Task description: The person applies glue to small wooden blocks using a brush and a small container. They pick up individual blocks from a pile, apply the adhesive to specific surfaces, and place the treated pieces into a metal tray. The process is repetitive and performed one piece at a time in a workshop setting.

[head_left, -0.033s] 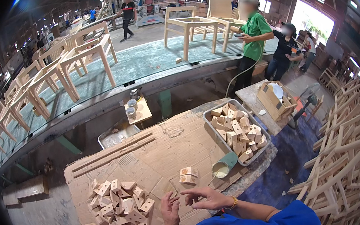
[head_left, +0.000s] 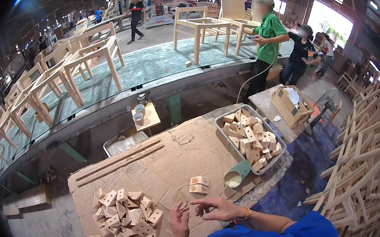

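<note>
My left hand [head_left: 179,221] and my right hand [head_left: 218,208] hover close together over the near edge of a cardboard-covered table [head_left: 171,160]. Both have their fingers spread and hold nothing that I can see. A bracelet is on the right wrist. A heap of small wooden blocks [head_left: 126,217] lies just left of my left hand. Two blocks [head_left: 198,185] sit apart just beyond my right hand. A green cup of pale glue [head_left: 234,177] lies tipped to their right. A metal tray [head_left: 220,123] full of several more blocks stands at the far right.
Two long wooden strips [head_left: 118,160] lie across the table's far left. Behind it, a small stand holds cans [head_left: 139,114]. A long green platform [head_left: 147,67] carries wooden chair frames. A person in a green shirt [head_left: 265,41] stands near it. Stacked chair parts [head_left: 370,159] crowd the right.
</note>
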Demonstrator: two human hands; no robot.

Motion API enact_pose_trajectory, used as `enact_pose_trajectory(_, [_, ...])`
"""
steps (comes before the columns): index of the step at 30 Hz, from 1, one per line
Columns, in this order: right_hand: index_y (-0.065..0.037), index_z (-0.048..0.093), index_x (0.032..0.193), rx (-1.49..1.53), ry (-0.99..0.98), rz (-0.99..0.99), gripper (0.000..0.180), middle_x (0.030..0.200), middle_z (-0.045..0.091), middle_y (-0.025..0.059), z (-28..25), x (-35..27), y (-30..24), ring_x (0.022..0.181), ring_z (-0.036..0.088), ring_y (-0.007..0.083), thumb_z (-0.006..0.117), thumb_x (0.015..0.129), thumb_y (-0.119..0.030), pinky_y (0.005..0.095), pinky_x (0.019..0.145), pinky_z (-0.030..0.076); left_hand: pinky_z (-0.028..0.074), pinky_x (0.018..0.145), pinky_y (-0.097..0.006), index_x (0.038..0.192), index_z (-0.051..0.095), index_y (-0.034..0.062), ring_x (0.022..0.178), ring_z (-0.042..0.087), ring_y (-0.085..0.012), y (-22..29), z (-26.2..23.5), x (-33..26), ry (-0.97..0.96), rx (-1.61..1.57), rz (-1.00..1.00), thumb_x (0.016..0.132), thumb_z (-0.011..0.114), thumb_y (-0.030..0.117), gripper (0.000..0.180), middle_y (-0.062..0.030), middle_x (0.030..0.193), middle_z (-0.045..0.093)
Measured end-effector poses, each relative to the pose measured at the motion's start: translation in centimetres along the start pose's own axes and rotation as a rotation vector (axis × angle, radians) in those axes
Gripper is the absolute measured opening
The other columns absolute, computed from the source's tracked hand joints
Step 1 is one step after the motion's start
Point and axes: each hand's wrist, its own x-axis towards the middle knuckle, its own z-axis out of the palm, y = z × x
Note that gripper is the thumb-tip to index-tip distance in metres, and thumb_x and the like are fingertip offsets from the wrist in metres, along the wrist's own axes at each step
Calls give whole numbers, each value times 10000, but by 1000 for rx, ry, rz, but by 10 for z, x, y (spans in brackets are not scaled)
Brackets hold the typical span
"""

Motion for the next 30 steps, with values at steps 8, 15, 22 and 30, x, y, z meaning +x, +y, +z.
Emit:
enact_pose_trajectory(8, [-65,387,1344,17,-10,-3,562,990,603,49,1,1,-1,852,536,107,598,824,-94,269,787,447,476,824,-326,1231,428,-48,986,572,-247,-2,-1,3,0,-38,3,841,551,46,419,-153,1226,432])
enact_pose_trajectory(15, [-60,401,1332,30,-25,-19,545,986,595,57,1,0,3,894,552,124,612,836,-140,285,803,450,479,836,-339,1221,439,-49,975,575,-252,-4,0,3,-7,-25,16,838,562,49,414,-156,1216,433])
enact_pose_trajectory(22, [-67,414,1326,39,-30,-15,527,974,596,59,2,0,11,902,555,128,607,839,-134,282,802,447,480,832,-331,1213,446,-51,971,578,-245,-4,1,5,-36,5,9,831,562,40,410,-151,1189,445])
enact_pose_trajectory(30, [-92,445,1307,-4,-21,-56,502,952,624,46,2,3,9,860,572,123,604,841,-191,264,718,444,481,822,-316,1222,442,-46,978,574,-243,4,2,6,-44,22,30,844,546,56,406,-141,1193,444])
